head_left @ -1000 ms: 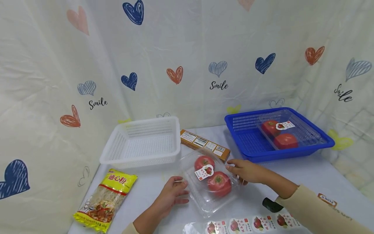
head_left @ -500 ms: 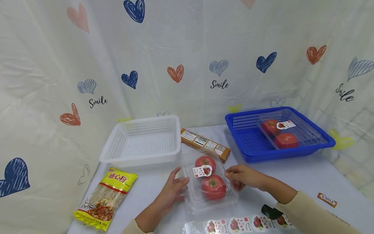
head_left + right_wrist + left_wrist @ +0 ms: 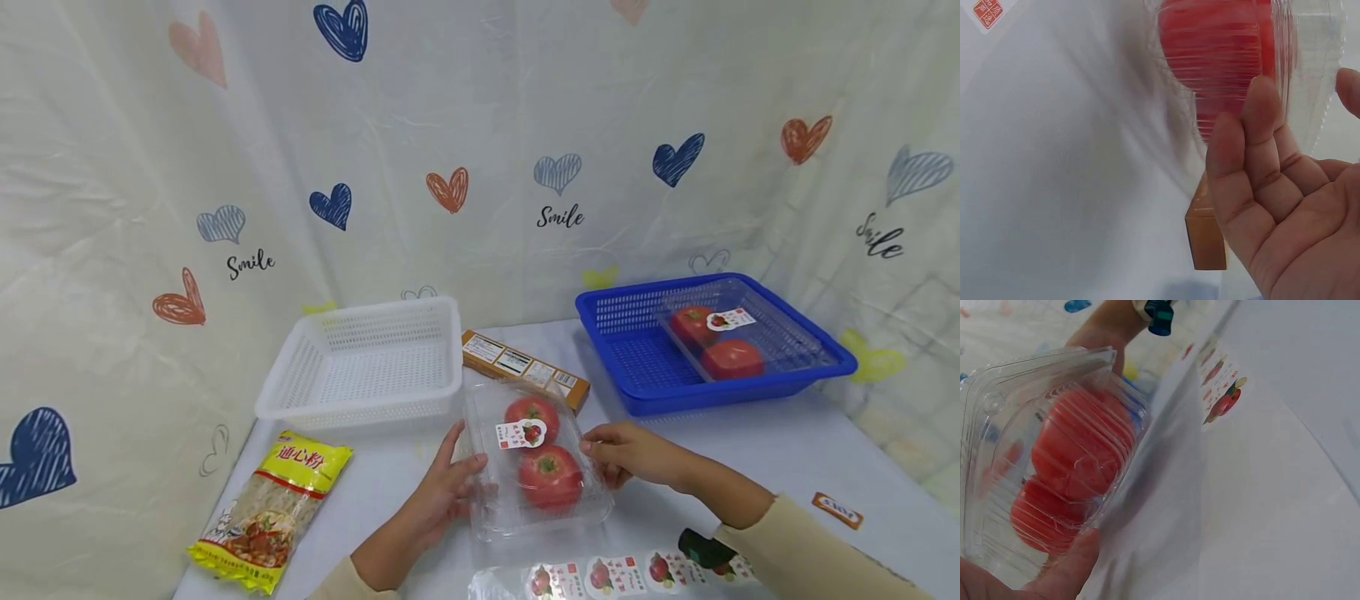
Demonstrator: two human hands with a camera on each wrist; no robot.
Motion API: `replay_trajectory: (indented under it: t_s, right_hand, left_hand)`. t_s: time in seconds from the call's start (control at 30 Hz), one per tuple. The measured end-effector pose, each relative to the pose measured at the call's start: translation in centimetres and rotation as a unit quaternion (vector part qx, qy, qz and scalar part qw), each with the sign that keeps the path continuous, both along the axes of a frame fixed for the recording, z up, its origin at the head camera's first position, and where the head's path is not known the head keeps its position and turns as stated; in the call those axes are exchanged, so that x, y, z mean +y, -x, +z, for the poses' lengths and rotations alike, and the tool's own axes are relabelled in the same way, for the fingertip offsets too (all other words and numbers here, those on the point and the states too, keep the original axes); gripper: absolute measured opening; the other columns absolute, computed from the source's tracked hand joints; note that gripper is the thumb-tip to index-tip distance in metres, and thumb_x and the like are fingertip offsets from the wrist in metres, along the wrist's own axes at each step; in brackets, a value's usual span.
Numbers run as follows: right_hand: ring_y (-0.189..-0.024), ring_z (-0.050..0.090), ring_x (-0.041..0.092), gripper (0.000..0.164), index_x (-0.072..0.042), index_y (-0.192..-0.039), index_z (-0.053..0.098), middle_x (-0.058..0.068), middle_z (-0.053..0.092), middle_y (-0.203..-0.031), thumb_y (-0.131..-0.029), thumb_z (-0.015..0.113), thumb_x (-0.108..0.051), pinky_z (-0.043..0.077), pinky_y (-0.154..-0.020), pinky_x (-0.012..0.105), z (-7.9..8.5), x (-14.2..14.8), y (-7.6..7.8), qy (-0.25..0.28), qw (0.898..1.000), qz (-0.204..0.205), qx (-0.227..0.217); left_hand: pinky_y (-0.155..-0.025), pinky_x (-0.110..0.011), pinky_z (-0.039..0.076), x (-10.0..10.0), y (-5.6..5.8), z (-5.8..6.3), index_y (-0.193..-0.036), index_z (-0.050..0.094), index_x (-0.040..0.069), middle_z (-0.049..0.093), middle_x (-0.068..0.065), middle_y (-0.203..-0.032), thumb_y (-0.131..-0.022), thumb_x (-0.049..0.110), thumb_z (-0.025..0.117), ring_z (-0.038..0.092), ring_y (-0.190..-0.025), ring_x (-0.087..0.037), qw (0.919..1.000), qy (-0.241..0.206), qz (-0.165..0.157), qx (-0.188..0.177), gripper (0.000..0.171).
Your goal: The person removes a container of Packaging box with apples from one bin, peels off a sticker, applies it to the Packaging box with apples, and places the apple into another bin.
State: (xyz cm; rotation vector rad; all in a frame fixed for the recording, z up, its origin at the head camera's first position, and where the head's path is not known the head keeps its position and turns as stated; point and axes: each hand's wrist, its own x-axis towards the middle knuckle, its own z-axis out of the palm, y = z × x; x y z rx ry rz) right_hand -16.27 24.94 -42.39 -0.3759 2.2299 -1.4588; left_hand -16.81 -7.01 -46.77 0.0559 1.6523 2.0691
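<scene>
A clear plastic clamshell box (image 3: 498,508) with two tomatoes (image 3: 550,477) inside is held between both hands over the near middle of the table. On its lid is a white label (image 3: 521,433) with a red fruit picture. My left hand (image 3: 442,496) grips the box's left side, thumb over the edge; in the left wrist view a finger lies along the ribbed wall. From the right, my right hand (image 3: 637,457) pinches the opposite edge. Its fingertips (image 3: 1260,94) press the ribbed side in the right wrist view, with the thumb on the other side of the rim.
A sheet of stickers (image 3: 615,577) lies at the front. Behind the box are a white basket (image 3: 360,410) and an orange-brown carton (image 3: 487,354). A blue basket (image 3: 622,392) at right holds another tomato box. A yellow macaroni bag (image 3: 273,508) lies left, a small orange wrapper (image 3: 837,510) right.
The box has turned clockwise, its near end swinging left, and now sits straighter before me. Both hands have kept at its sides, the left thumb moving further over the edge.
</scene>
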Motion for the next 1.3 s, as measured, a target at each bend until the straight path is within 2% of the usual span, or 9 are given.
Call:
replay_trajectory:
  t_s: [0.23, 0.4, 0.57, 0.77, 0.87, 1.0, 1.1, 1.17, 1.3]
  right_hand:
    - [-0.079, 0.063, 0.029, 0.054, 0.012, -0.137, 0.041, 0.013, 0.063, -0.086, -0.101, 0.052, -0.027, 0.058, -0.071, 0.039, 0.5, 0.9, -0.2, 0.027, 1.0, 0.005, 0.001]
    - [-0.083, 0.063, 0.035, 0.051, 0.012, -0.135, 0.044, 0.015, 0.063, -0.091, -0.103, 0.05, -0.027, 0.058, -0.073, 0.038, 1.4, 3.0, 0.3, 0.008, 0.999, 0.001, 0.035]
    - [-0.086, 0.063, 0.033, 0.049, 0.008, -0.131, 0.051, 0.015, 0.063, -0.093, -0.102, 0.052, -0.031, 0.057, -0.074, 0.034, 3.0, 6.1, 1.5, -0.042, 0.995, -0.055, 0.072]
    - [-0.088, 0.064, 0.026, 0.052, 0.011, -0.13, 0.05, 0.014, 0.064, -0.097, -0.101, 0.053, -0.033, 0.056, -0.077, 0.033, 5.3, 10.5, 3.5, -0.074, 0.983, -0.126, 0.115]
    - [-0.093, 0.062, 0.03, 0.058, 0.011, -0.131, 0.048, 0.021, 0.064, -0.104, -0.101, 0.051, -0.039, 0.055, -0.076, 0.035, 6.1, 12.9, 4.6, -0.128, 0.968, -0.165, 0.14]
    - [-0.111, 0.053, 0.045, 0.07, 0.008, -0.136, 0.046, 0.032, 0.055, -0.125, -0.099, 0.046, -0.051, 0.049, -0.085, 0.053, 7.1, 15.7, 5.9, -0.208, 0.94, -0.211, 0.167]
    - [-0.118, 0.043, 0.052, 0.078, 0.008, -0.136, 0.044, 0.036, 0.046, -0.132, -0.096, 0.044, -0.059, 0.041, -0.09, 0.065, 8.0, 17.3, 6.7, -0.264, 0.922, -0.22, 0.18]
    - [-0.119, 0.039, 0.055, 0.082, 0.009, -0.136, 0.042, 0.038, 0.042, -0.134, -0.096, 0.043, -0.061, 0.037, -0.091, 0.069, 8.5, 18.3, 7.3, -0.309, 0.907, -0.217, 0.187]
    - [-0.118, 0.034, 0.061, 0.085, 0.016, -0.137, 0.034, 0.042, 0.036, -0.133, -0.096, 0.044, -0.058, 0.031, -0.094, 0.072, 8.6, 20.5, 8.6, -0.371, 0.888, -0.211, 0.172]
  left_hand:
    - [-0.076, -0.043, 0.057, 0.1, 0.2, 0.2, -0.154, 0.009, 0.028, 0.049, -0.021, -0.13, -0.087, 0.026, 0.061, 0.066, -0.101, -0.038, 0.9995, -0.028, 0.013, -0.004, 0.085]
    - [-0.077, -0.047, 0.057, 0.1, 0.5, 0.3, -0.154, 0.01, 0.029, 0.049, -0.018, -0.124, -0.088, 0.024, 0.059, 0.067, -0.097, -0.036, 0.9994, -0.034, 0.009, 0.0, 0.082]
    - [-0.078, -0.049, 0.056, 0.1, 1.0, 0.9, -0.153, 0.011, 0.028, 0.046, -0.022, -0.127, -0.089, 0.024, 0.056, 0.065, -0.101, -0.041, 0.9992, -0.04, 0.0, -0.006, 0.079]
    - [-0.078, -0.048, 0.056, 0.2, 1.2, 1.5, -0.154, 0.008, 0.026, 0.045, -0.023, -0.13, -0.089, 0.027, 0.055, 0.064, -0.102, -0.042, 0.9994, -0.033, -0.01, -0.006, 0.08]
    - [-0.077, -0.047, 0.056, 0.4, 1.3, 1.5, -0.154, 0.009, 0.026, 0.047, -0.022, -0.128, -0.09, 0.028, 0.055, 0.065, -0.1, -0.04, 0.9993, -0.032, -0.017, -0.012, 0.079]
    - [-0.076, -0.047, 0.057, 1.1, 1.2, 1.5, -0.154, 0.009, 0.025, 0.049, -0.022, -0.125, -0.089, 0.028, 0.055, 0.067, -0.097, -0.039, 0.9991, -0.029, -0.03, -0.013, 0.079]
    - [-0.076, -0.046, 0.057, 1.7, 1.3, 1.7, -0.154, 0.009, 0.025, 0.05, -0.022, -0.125, -0.089, 0.028, 0.056, 0.067, -0.096, -0.039, 0.9988, -0.026, -0.04, -0.007, 0.08]
    - [-0.076, -0.046, 0.057, 2.1, 1.4, 1.9, -0.154, 0.01, 0.025, 0.05, -0.022, -0.125, -0.088, 0.028, 0.056, 0.067, -0.096, -0.039, 0.9986, -0.025, -0.045, -0.004, 0.08]
    - [-0.077, -0.045, 0.057, 2.7, 1.9, 2.4, -0.154, 0.011, 0.026, 0.049, -0.021, -0.127, -0.089, 0.028, 0.056, 0.066, -0.098, -0.039, 0.9982, -0.026, -0.054, -0.002, 0.079]
